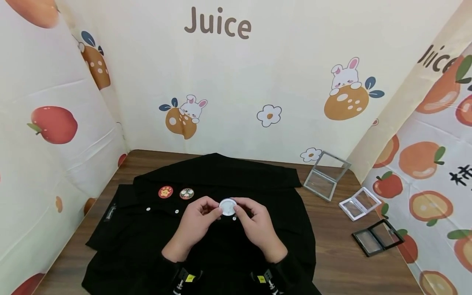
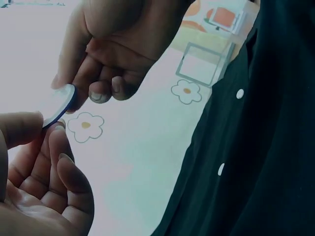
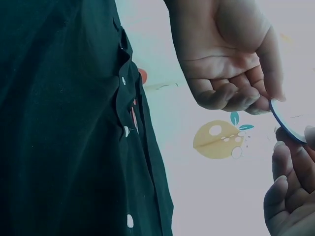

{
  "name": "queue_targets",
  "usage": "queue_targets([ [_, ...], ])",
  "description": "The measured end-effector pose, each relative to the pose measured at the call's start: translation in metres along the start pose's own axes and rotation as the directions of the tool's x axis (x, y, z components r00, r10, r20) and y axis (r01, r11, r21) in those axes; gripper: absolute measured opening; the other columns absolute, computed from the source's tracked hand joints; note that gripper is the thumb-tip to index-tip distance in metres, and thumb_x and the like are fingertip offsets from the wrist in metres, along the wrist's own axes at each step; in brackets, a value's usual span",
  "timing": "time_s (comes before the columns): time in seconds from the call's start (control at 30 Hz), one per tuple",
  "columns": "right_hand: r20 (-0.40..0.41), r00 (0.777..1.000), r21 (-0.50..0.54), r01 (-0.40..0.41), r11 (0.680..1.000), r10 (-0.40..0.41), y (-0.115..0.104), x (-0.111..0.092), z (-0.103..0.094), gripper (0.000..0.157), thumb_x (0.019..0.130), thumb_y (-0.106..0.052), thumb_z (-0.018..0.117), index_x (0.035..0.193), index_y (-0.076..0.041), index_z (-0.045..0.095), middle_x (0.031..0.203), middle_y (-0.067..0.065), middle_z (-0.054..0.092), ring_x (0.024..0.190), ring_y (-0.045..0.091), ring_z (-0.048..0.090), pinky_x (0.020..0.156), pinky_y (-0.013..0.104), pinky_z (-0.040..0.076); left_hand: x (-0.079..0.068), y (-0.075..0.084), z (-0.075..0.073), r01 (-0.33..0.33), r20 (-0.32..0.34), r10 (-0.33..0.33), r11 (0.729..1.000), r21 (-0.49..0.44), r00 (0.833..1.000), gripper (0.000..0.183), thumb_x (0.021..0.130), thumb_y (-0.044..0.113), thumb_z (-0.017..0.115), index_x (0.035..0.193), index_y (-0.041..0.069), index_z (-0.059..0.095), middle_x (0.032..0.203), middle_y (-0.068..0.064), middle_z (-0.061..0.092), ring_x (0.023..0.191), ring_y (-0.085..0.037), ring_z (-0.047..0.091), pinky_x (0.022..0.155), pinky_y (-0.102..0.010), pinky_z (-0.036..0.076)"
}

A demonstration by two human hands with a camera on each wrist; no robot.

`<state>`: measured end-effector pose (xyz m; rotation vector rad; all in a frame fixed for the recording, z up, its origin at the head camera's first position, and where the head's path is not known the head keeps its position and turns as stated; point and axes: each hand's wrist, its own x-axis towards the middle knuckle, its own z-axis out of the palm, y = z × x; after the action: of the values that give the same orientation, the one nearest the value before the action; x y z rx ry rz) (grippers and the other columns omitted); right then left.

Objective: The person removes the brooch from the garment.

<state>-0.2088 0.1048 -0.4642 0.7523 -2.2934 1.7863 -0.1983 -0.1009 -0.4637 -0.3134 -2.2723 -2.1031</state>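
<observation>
Left hand (image 1: 194, 223) and right hand (image 1: 256, 221) pinch the round badge (image 1: 228, 207) by its rim, between them, above the black shirt (image 1: 226, 254); that slim edge could slip if either pinch slackens!

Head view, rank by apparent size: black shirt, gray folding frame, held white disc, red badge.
1. Black shirt
2. Gray folding frame
3. White disc
4. Red badge, only slightly smaller than the disc

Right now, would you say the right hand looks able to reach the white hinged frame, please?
Probably yes, once free: the right hand and left hand pinch the white disc, but nothing appears to block the way to the white hinged frame, open on the table to the right.
</observation>
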Motion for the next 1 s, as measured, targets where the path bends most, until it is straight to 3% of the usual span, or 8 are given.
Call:
queue_targets([
  [0.2, 0.011, 0.999, 0.0, 0.033, 0.999, -0.033, 0.0003, -0.0015, -0.0017, 0.019, 0.104, -0.01, 0.063, 0.119, -0.011, 0.074, 0.107, 0.002, 0.074, 0.084, 0.026, 0.067, 0.07, 0.03, 0.057, -0.0001, 0.0012, -0.0043, -0.041, 0.028, 0.042, 0.999, -0.007, 0.999, 0.011, 0.1, 0.013, 0.07, 0.096, 0.003, 0.07, 0.086, -0.013, 0.068, 0.077, -0.019, 0.067, 0.071, -0.033, 0.058],
  [0.43, 0.03, 0.998, -0.023, 0.058, 0.998, -0.057, -0.0027, -0.0036, -0.0026, 0.018, 0.104, -0.013, 0.063, 0.118, -0.014, 0.074, 0.103, -0.001, 0.072, 0.081, 0.019, 0.066, 0.068, 0.03, 0.057, -0.0019, 0.0029, -0.007, -0.069, 0.04, 0.068, 0.998, 0.007, 0.997, 0.008, 0.1, 0.014, 0.07, 0.102, 0.007, 0.072, 0.092, -0.008, 0.069, 0.078, -0.018, 0.067, 0.071, -0.031, 0.058],
  [0.77, 0.04, 0.988, 0.027, 0.148, 0.989, -0.149, -0.0001, -0.0044, 0.0006, 0.025, 0.096, 0.003, 0.067, 0.119, -0.007, 0.072, 0.101, 0.007, 0.071, 0.08, 0.019, 0.061, 0.067, 0.032, 0.054, -0.0049, 0.0067, -0.0046, -0.156, 0.002, 0.156, 0.986, 0.053, 0.988, 0.004, 0.1, 0.012, 0.07, 0.099, 0.009, 0.072, 0.091, -0.004, 0.069, 0.077, -0.016, 0.063, 0.068, -0.028, 0.054],
  [1.0, 0.006, 0.988, 0.009, 0.157, 0.988, -0.157, -0.0028, -0.0056, 0.0006, 0.019, 0.094, -0.002, 0.073, 0.111, -0.011, 0.074, 0.098, 0.006, 0.071, 0.079, 0.015, 0.059, 0.067, 0.03, 0.053, -0.0073, 0.0103, 0.0021, -0.158, 0.031, 0.159, 0.987, -0.025, 0.987, 0.004, 0.099, 0.007, 0.069, 0.099, 0.004, 0.071, 0.091, -0.008, 0.069, 0.077, -0.021, 0.066, 0.069, -0.032, 0.059],
])
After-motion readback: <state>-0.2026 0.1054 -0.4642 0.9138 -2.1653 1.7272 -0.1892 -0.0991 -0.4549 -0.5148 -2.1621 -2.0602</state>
